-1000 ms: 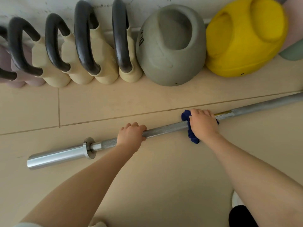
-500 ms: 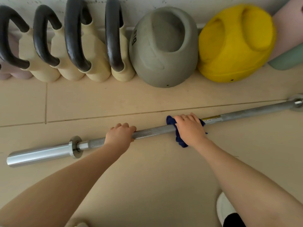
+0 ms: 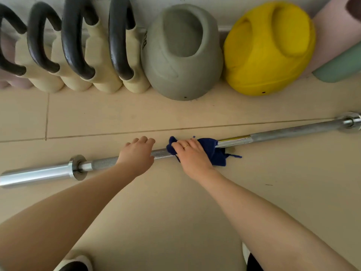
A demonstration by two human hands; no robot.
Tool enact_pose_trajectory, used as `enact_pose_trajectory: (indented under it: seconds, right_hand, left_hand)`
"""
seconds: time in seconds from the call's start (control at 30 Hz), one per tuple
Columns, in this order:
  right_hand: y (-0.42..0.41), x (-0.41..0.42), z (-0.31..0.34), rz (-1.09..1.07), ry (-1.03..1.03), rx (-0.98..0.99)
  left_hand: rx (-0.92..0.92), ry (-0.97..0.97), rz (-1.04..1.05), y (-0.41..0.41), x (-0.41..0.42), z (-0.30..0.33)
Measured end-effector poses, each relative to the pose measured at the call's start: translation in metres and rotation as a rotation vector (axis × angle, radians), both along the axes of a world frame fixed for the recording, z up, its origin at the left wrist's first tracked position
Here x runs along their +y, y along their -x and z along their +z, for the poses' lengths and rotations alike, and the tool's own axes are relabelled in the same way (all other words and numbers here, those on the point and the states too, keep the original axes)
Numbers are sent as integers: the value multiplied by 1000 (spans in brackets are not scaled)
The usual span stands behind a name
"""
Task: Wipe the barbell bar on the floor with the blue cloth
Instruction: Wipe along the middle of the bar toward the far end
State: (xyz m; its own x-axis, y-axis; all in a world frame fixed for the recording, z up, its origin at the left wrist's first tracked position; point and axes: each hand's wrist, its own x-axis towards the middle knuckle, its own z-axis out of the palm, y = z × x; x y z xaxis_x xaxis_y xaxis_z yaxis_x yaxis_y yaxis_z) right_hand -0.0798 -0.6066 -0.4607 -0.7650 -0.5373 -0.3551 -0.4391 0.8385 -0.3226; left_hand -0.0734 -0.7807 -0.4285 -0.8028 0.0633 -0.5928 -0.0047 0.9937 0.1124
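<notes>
- Far left, the polished chrome sleeve point(image 3: 35, 176) of the long steel barbell bar point(image 3: 289, 133) lies flat on the beige tiled floor point(image 3: 175, 212), ending at its round collar point(image 3: 78, 167).
- Behind it, against the wall, a row of cream kettlebells with black loop handles point(image 3: 74, 55) stands packed side by side.
- Next, the left hand point(image 3: 136, 156) sits on the knurled shaft just past the collar, fingers curled over the top, clamped on the bar.
- Just beside it, with only a short bare stretch of shaft between, the right hand point(image 3: 192, 154) presses down on the bunched dark blue cloth point(image 3: 214, 153), fingers wrapped round cloth and bar together; a gold ring shows on one finger.
- The cloth spills out to the right of that hand, a loose thread trailing on the floor.
- Behind, a big grey kettlebell point(image 3: 181, 53), then a yellow one point(image 3: 267, 49).
- Beyond the cloth, a yellow sticker, then bare shaft running up to the far collar at the right edge.
</notes>
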Motion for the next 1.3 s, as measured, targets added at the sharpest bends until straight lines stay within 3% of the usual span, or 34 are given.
enact_pose_trajectory:
  seconds: [0.1,0.23,0.33,0.6,0.7,0.83,0.9,1.03,1.13,1.2,1.3]
  right_hand:
    - [11,27,4,80,-64,25]
    - [25,66,1,-107,-178,86]
    - [30,68,-1,-146,-230,85]
    - [12,61,-7,115,-146,152]
    - [34,79,0,263,-199,97]
    - [68,73,8,-76,-182,-155]
    - [67,72,8,-156,-135,-189]
    - [28,91,-9,177,-204,150]
    - [23,102,-20,257,-143,228]
    - [35,99,-18,263,-128,186]
    - [56,86,-8,141,-56,-50]
  left_hand:
    - [45,-92,29,3,16,5]
    - [107,-149,-31,2,47,0]
    - [106,-82,-74,2,74,-5]
    - [355,50,57,-9,102,-19]
    - [351,49,43,-6,105,-16]
    - [342,63,75,-8,108,-21]
    - [347,65,94,-9,110,-21]
    - [360,63,152,-9,116,-21]
    - [354,70,191,-11,121,-22]
    - [371,80,215,-12,124,-23]
    - [395,100,240,-9,126,-24]
